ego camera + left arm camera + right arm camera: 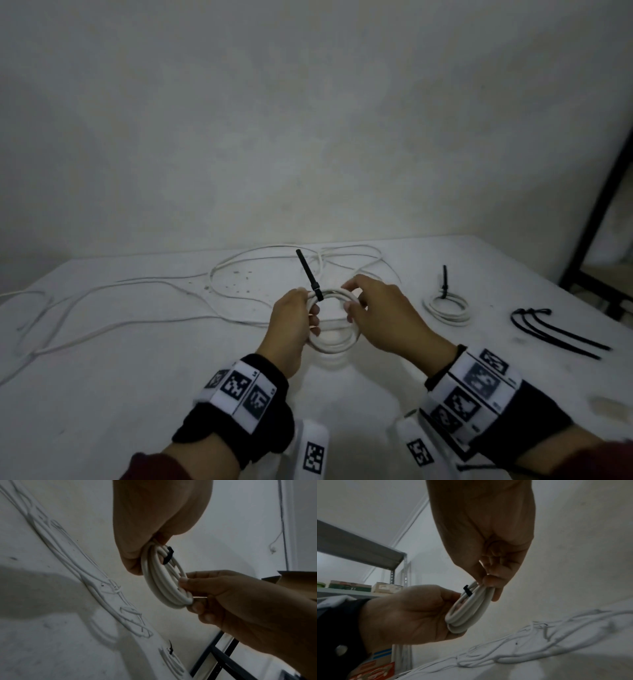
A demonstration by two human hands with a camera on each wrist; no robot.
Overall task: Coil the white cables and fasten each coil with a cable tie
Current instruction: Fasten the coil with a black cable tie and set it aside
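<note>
A small coil of white cable (334,344) is held above the table between both hands. My left hand (308,313) grips its left side and my right hand (352,303) pinches its right side. A black cable tie (310,274) wraps the coil near my left fingers, its tail sticking up. In the left wrist view the coil (163,581) hangs from the left hand (135,561), with the tie (169,555) looped round the strands. In the right wrist view the right hand (489,582) pinches the top of the coil (467,609).
A tied white coil (447,306) lies to the right on the white table (137,394). Spare black ties (555,332) lie further right. Loose white cables (137,308) sprawl across the left and back. A dark metal frame (603,212) stands past the right edge.
</note>
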